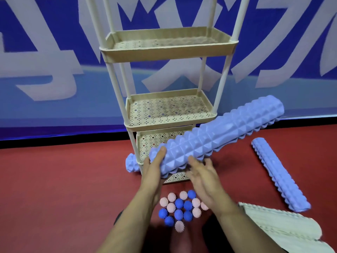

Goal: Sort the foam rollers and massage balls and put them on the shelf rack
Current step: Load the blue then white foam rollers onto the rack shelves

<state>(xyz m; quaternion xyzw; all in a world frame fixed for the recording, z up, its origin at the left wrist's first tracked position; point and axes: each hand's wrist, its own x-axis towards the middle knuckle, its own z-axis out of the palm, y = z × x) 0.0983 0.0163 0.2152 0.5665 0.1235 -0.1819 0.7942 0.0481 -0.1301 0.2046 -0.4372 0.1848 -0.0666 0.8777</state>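
sports or gym hall: red mat floor (54, 179), big blue printed banner (45, 61) along wall.

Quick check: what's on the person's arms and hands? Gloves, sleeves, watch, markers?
Nothing worn that shows. The left hand and right hand are bare, without gloves, rings or markers. Both forearms are bare to the frame's bottom edge: no sleeves, watch, straps or cables in view.

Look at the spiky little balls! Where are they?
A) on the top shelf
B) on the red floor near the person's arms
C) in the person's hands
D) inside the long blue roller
B: the pink and blue massage balls lie clustered on the red floor, below both forearms.
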